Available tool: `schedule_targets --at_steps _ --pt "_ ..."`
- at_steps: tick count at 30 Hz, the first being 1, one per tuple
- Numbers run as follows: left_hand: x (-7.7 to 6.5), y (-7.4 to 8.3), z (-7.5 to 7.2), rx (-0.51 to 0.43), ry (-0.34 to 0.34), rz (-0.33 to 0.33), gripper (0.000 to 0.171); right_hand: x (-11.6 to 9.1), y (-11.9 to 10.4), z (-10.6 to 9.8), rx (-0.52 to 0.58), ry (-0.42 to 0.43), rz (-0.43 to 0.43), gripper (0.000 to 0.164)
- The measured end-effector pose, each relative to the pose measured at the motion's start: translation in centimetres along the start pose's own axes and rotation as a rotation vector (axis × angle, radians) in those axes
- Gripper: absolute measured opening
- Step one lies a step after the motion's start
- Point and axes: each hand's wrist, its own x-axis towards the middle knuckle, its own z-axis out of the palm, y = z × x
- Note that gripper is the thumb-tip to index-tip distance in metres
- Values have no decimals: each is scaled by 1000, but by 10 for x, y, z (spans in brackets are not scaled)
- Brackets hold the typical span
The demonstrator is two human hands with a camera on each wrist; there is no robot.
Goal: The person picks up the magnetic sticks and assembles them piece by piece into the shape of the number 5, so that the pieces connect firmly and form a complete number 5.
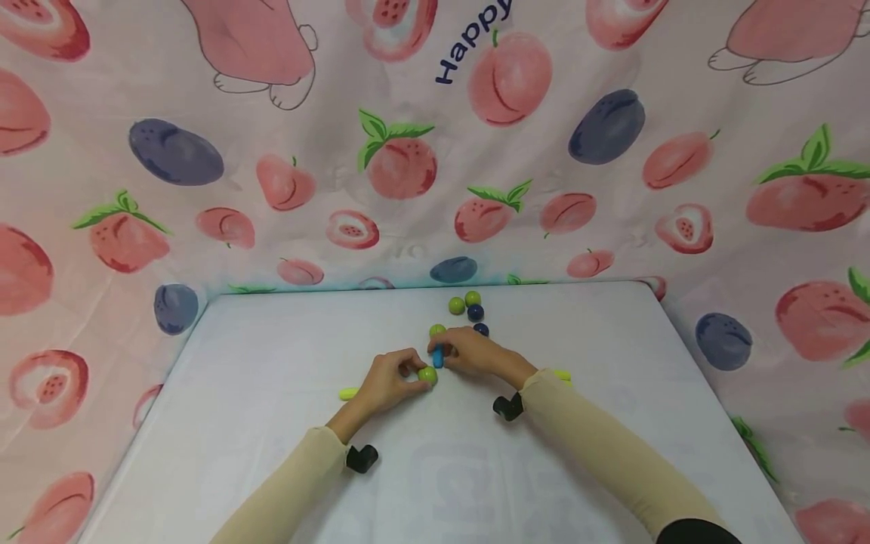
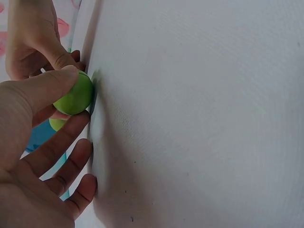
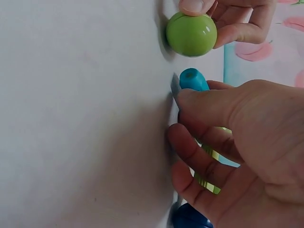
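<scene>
My left hand [image 1: 389, 384] pinches a shiny green ball [image 1: 427, 375] between thumb and fingertip, low at the white tabletop; the left wrist view shows the same ball [image 2: 76, 95] with the other fingers spread below it. My right hand [image 1: 470, 351] holds a short blue rod-shaped piece [image 1: 438, 357] between thumb and fingers. Its rounded end, with a small dark spot, faces the camera in the right wrist view, where the blue piece [image 3: 192, 78] is apart from the green ball [image 3: 191, 34]. Fingers hide the rest of it. Another green ball [image 1: 437, 330] sits just behind the right fingers.
Farther back are two green balls [image 1: 456, 305] and two dark blue balls [image 1: 475, 312]. A yellow piece [image 1: 349, 394] lies left of my left wrist, and another yellow piece [image 1: 563, 375] is partly hidden behind my right sleeve. A fruit-print cloth [image 1: 401, 249] hangs behind the table.
</scene>
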Motion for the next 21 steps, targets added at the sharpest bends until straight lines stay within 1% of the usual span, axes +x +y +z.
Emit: schedule_targets --at_steps 7,13,21 --pt "-1 2 0 -20 9 -9 21 1 4 -3 43 -15 29 31" --pt "-1 2 1 -12 25 -23 23 3 8 -4 55 -19 32 30" --pt "2 2 8 55 74 -23 24 3 9 -5 53 -13 36 29"
